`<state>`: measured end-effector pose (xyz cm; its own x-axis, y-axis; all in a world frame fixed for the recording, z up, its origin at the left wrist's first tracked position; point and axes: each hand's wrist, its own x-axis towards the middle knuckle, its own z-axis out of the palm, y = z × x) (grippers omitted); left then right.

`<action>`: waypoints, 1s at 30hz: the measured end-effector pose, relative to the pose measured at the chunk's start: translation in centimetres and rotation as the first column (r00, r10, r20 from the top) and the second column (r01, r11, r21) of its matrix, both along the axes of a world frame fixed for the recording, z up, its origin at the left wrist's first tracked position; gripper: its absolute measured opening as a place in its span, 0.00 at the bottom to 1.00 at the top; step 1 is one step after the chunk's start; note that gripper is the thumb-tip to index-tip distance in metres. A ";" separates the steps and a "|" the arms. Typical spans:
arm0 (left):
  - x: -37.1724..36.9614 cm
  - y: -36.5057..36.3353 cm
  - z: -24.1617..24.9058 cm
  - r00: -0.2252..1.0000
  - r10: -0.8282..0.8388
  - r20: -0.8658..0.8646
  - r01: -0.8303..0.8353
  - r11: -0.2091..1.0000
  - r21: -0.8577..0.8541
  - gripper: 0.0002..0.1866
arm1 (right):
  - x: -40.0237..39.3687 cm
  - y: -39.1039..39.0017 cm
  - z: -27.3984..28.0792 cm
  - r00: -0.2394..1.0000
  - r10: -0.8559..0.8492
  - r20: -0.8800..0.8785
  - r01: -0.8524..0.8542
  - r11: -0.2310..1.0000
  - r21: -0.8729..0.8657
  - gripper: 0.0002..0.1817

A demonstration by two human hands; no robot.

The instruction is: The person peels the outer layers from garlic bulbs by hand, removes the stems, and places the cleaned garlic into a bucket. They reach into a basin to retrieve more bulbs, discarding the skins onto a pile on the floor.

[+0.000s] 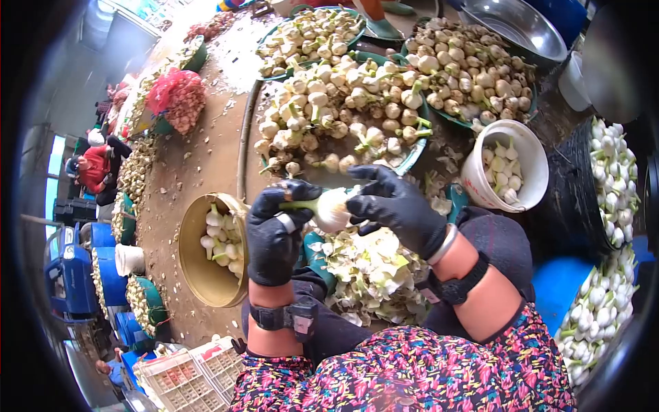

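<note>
A white garlic bulb (334,210) with a green stem is held in front of me, stem pointing left. My left hand (276,233), in a black glove with light bands around its fingers, is closed on the stem. My right hand (401,214), also black-gloved, has its curled fingertips against the bulb's right side. Below both hands, between my knees, lies a heap of pale peeled skins (374,275). Just beyond the hands stands a wide green tub of untrimmed garlic (319,103).
Cleaned bulbs lie in a tan bucket (189,268) at left and a white bucket (473,172) at right. More garlic fills a tub (473,65) behind. A metal basin (515,27) is at the upper right. White bulbs (604,302) are piled far right. People sit at left.
</note>
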<state>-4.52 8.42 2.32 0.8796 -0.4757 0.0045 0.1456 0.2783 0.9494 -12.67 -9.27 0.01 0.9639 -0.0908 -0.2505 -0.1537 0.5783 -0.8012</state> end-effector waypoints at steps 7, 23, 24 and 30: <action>2.9 4.3 1.8 0.957 0.103 0.270 -0.112 0.994 0.017 0.20 | -0.6 0.7 -4.5 0.994 0.057 -0.088 -0.103 0.707 -0.699 0.09; 11.1 -6.9 -16.5 0.504 -0.813 0.291 -0.182 0.230 0.956 0.17 | -1.5 -1.6 -1.6 0.982 0.165 0.086 -0.022 0.561 -0.827 0.15; 11.4 -7.8 -18.5 0.499 -0.816 0.292 -0.164 0.242 0.956 0.17 | -1.6 -1.8 -1.5 0.953 0.180 0.244 0.089 0.604 -0.792 0.15; 12.4 -9.6 -25.0 0.423 -0.857 0.293 -0.288 0.179 0.941 0.19 | -0.3 -2.2 -4.2 0.979 0.174 0.110 0.009 0.497 -0.868 0.19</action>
